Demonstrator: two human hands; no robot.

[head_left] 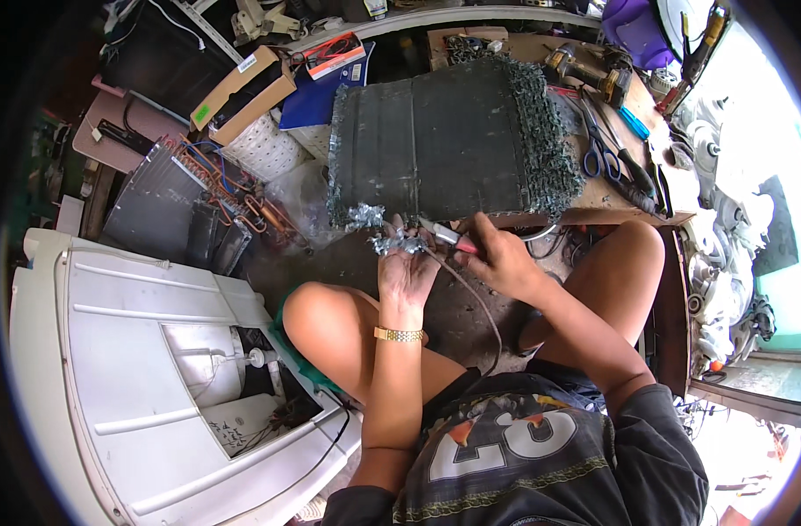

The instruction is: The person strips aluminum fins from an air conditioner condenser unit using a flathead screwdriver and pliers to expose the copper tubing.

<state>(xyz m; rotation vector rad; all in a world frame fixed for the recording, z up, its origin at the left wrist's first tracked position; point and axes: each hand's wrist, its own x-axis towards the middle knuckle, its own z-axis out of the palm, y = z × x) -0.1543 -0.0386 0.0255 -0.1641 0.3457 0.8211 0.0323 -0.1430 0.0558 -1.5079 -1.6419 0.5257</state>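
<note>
My right hand (512, 265) is closed around the red handle of a utility knife (446, 235), its pale metal end pointing left toward my other hand. My left hand (405, 273) is turned palm up, fingers partly curled at the near edge of a dark board (453, 145) with ragged, shredded sides. A thin brownish cable (476, 294) runs from these fingers down toward my lap. Silvery crumpled scraps (395, 242) cover part of the left fingers, so the exact grip is hidden. More silvery scraps (364, 216) cling to the board's near left corner.
Right of the board lie blue-handled scissors (600, 162), a yellow-black power drill (598, 81) and several hand tools. At left stand a white appliance casing (137, 351), a finned coil with copper pipes (168, 206) and an open carton (242, 92). Whitish parts (716, 202) fill the far right.
</note>
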